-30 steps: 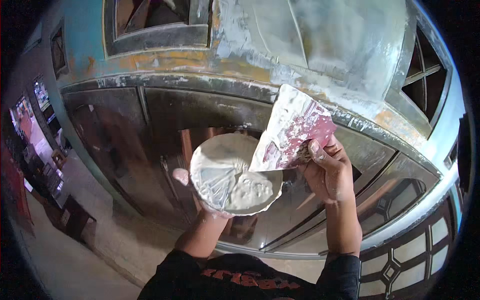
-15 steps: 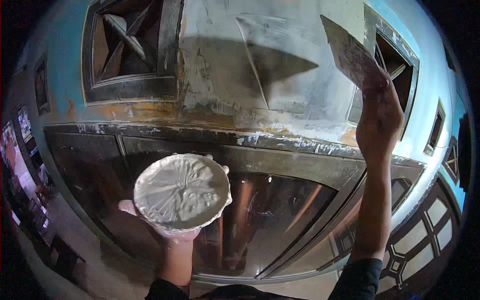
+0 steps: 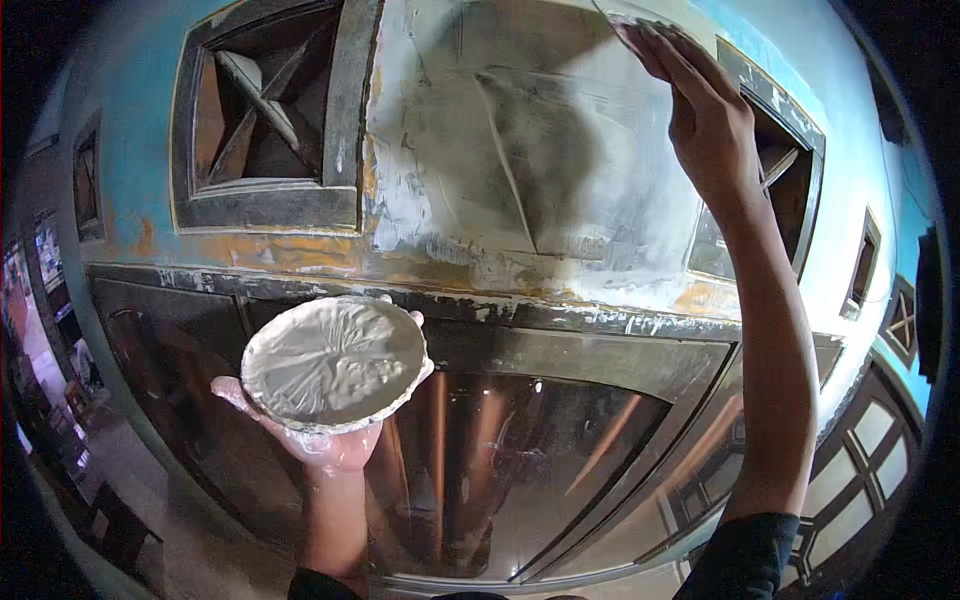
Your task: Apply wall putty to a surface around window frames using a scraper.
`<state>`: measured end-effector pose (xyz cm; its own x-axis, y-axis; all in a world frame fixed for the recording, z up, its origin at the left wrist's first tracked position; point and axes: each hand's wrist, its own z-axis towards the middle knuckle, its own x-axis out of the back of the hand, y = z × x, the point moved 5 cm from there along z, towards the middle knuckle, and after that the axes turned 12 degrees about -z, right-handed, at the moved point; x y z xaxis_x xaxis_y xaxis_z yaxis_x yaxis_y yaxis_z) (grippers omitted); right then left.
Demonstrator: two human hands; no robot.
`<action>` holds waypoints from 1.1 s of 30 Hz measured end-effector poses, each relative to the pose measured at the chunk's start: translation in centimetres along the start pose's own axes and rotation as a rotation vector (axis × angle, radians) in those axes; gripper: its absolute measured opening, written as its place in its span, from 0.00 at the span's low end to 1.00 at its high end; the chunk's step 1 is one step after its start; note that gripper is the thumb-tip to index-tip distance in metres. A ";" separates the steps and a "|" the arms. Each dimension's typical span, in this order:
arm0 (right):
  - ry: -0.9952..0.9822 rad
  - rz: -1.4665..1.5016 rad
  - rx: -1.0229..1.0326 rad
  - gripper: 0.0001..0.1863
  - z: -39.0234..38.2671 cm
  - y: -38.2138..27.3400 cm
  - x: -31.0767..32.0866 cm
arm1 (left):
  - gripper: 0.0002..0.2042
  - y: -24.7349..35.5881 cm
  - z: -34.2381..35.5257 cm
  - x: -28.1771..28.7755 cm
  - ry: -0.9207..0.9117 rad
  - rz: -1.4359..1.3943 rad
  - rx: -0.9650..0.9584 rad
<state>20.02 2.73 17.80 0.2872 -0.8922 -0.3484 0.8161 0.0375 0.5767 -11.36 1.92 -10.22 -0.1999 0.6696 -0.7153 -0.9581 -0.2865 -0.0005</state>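
My left hand supports a shallow round dish from below, its fingers curled around the rim. Grey-white putty covers the dish, creased in a fan pattern and caked along the edge. Putty is also smeared on that hand's fingers and palm. My right hand is raised to the upper wall, gripping a flat scraper at the top of the view. The blade is seen nearly edge-on and mostly hidden by my fingers. Below it, the grey-skimmed wall carries a slanting ridge and my arm's dark shadow.
A wooden-framed vent with crossed slats is at the upper left, another vent behind my right forearm. A dark wood lintel, splashed white, crosses below the wall. Glass panes stand beneath it. Blue paint borders the patch.
My right hand has gone up and slightly left, turning the scraper from broad side to nearly edge-on against the wall. The dish and left hand have shifted slightly left.
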 end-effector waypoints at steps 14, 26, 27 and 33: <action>0.013 0.182 -0.033 0.26 3.0 1.5 -2.4 | 0.61 2.8 2.1 -0.9 -0.117 -0.057 0.024; -0.134 -0.022 -0.044 0.25 -0.2 3.9 -4.6 | 0.60 1.4 1.8 0.3 -0.069 -0.020 0.073; -0.152 -0.035 -0.038 0.26 -0.3 3.9 -4.4 | 0.60 1.1 1.7 0.4 -0.037 0.026 0.076; -0.202 -0.001 0.001 0.33 -3.0 1.2 -2.6 | 0.58 0.9 1.3 1.6 -0.010 -0.029 0.046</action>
<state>21.78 6.38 17.22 0.1797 -0.9643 -0.1944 0.8157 0.0357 0.5773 -12.78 3.68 -10.45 -0.1737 0.6840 -0.7085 -0.9718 -0.2354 0.0110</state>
